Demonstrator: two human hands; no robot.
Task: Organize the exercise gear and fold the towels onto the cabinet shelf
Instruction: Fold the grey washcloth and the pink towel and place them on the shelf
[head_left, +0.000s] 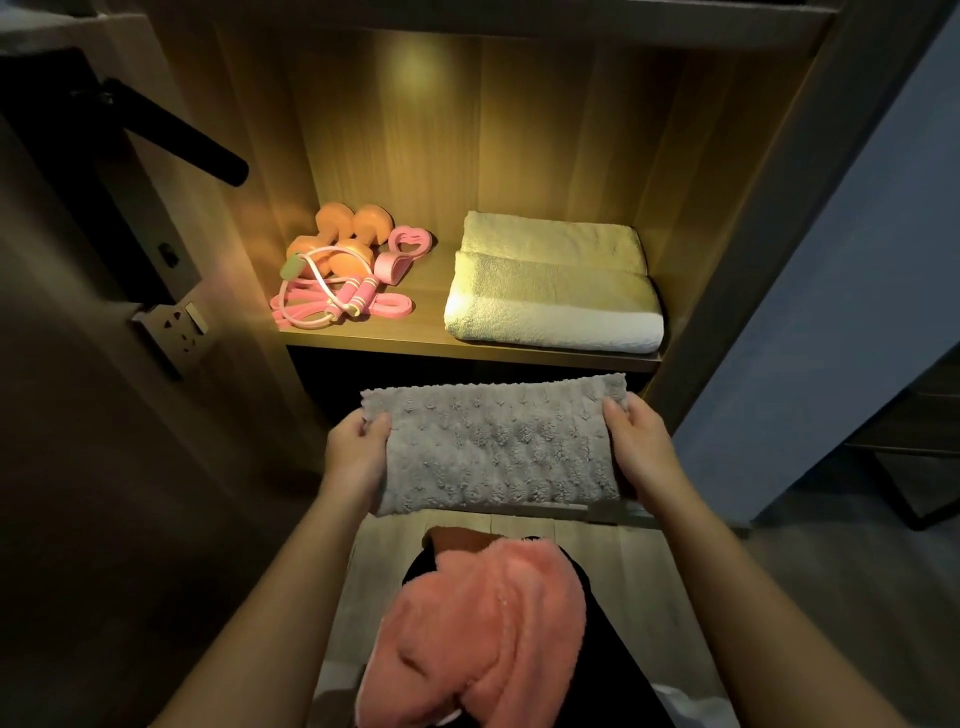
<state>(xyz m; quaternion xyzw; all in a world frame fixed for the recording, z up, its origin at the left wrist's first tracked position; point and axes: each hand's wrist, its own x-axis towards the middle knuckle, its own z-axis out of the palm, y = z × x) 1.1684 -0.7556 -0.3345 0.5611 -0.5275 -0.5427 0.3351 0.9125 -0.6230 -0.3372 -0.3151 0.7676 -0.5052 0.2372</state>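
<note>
I hold a folded grey fluffy towel (496, 447) flat in front of the cabinet, below the lit shelf (374, 338). My left hand (356, 454) grips its left end and my right hand (641, 441) grips its right end. A folded white towel (553, 283) lies on the right half of the shelf. On the left half sit two orange dumbbells (337, 236), a pink jump rope (332, 299), a pink resistance band (392, 306) and a pink heart-shaped grip ring (410, 241). A crumpled pink towel (483, 634) lies over my lap, unfolded.
The cabinet's wooden side walls (249, 171) frame the shelf. A dark door handle (176, 135) and a wall socket (179, 325) are at the left. A blue-grey wall (852, 312) stands at the right. Wooden floor (613, 561) shows beneath the grey towel.
</note>
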